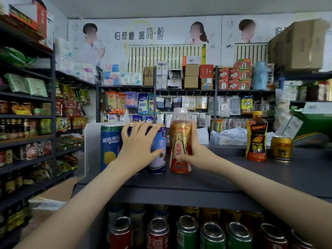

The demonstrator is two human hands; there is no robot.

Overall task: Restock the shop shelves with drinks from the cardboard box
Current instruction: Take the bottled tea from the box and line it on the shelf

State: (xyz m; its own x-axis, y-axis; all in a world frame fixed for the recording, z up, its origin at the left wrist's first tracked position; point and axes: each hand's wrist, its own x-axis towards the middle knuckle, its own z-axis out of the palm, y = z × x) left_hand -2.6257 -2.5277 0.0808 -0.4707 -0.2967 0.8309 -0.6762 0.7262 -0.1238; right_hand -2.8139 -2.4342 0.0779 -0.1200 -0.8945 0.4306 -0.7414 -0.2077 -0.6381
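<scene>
Your left hand [138, 141] lies flat against the row of tall cans at the left end of the top shelf [233, 177]. Its fingers are spread and straight and grip nothing. The palm covers a can standing between the blue can [109, 148] and the white can [159, 155], and that middle can is mostly hidden. The fingertips reach the can tops and the thumb rests on the white can.

Your right hand [195, 153] is clamped on the orange bottle [179, 141]. The thumb crosses the lower label and the fingers curl round the right side. The bottle stands upright with its base on the shelf, pale cap on top, right of the white can. You cannot tell whether the two touch.

Further right on the same shelf, well apart from the orange bottle:
- The dark bottle [256, 137] has a yellow cap and stands upright.
- The gold can [281, 149] sits just beside it on the right.

On the shelf below, a row of red and green cans [186, 232] shows its tops.

The cardboard box [57, 193] sits low at left, past your left forearm, with a flap up. Its contents cannot be made out.
</scene>
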